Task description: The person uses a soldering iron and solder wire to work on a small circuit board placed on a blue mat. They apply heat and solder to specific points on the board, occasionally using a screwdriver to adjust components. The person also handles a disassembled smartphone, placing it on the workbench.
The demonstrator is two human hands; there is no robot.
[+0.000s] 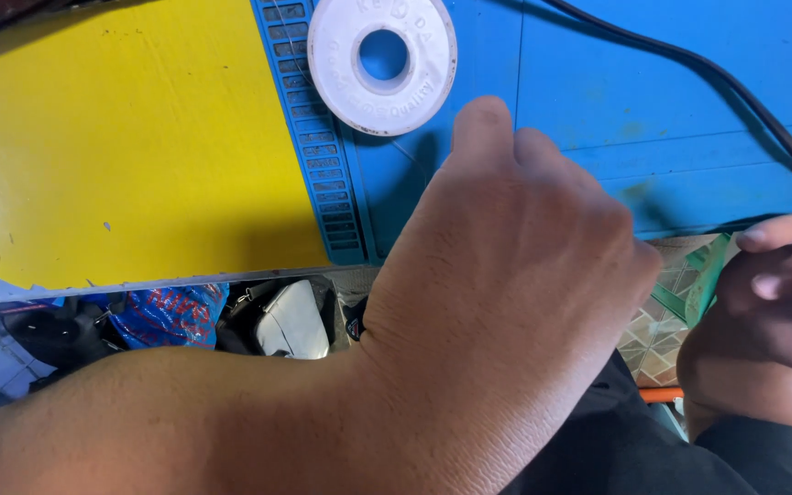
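The left hand (515, 275) hovered curled over the blue rubber work mat (671, 119) beside a white round plastic spool (382, 62), grip hidden; the right hand (781, 293) pinched a black cable (744, 101) steady.

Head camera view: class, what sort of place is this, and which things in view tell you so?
Probably a small repair or soldering workbench: a blue work mat with moulded compartments, a white spool on it, and a black cable leading to the right hand.

Yellow tabletop (121, 137), open drawer (139, 321) of clutter beneath
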